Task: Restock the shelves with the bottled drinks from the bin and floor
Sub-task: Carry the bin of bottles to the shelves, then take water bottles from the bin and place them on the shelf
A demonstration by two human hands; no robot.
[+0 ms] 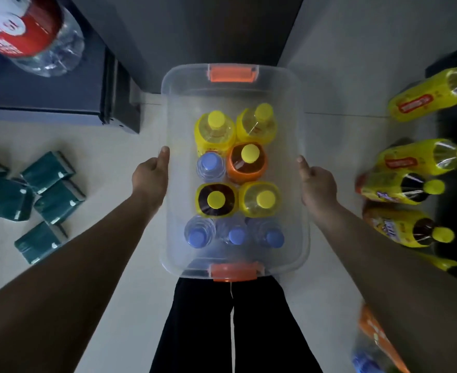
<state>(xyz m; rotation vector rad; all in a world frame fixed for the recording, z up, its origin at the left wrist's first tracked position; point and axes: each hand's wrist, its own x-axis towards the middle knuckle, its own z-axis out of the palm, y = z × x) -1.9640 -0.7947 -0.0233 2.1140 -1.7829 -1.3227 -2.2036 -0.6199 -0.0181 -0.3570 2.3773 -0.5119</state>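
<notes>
Bin: clear plastic bin (301,125) with an orange latch (232,73) at the far end and another orange latch (234,271) at the near end, no lid on it, held out in front of my black trousers (232,327).
Left hand: my left hand (152,173) is clamped on the bin's left rim, thumb on top of the edge, fingers hidden under it.
Right hand: my right hand (317,183) is clamped on the right rim the same way, thumb up along the edge.
Bin contents: standing upright, seen cap-on. Far row, two yellow-capped bottles (215,130). Next, one blue-capped water bottle (210,164) beside an orange-labelled dark drink (247,161). Then a dark drink with a yellow label (216,199) beside a pale yellow one (261,199). Near row, three blue-capped water bottles (235,235). The far third of the bin is bare.
Right side: yellow-labelled bottles (415,160) on the dark shelf (453,216), caps pointing right, some blurred and cut by the frame edge.
Lower right: an orange and a blue shape (370,343) behind my forearm, too smeared to name.
Floor, left: dark green packets (48,189) scattered on pale tiles.
Upper left: large red-labelled clear bottle (31,33), cut off at the frame edge, over a dark unit (60,98).
</notes>
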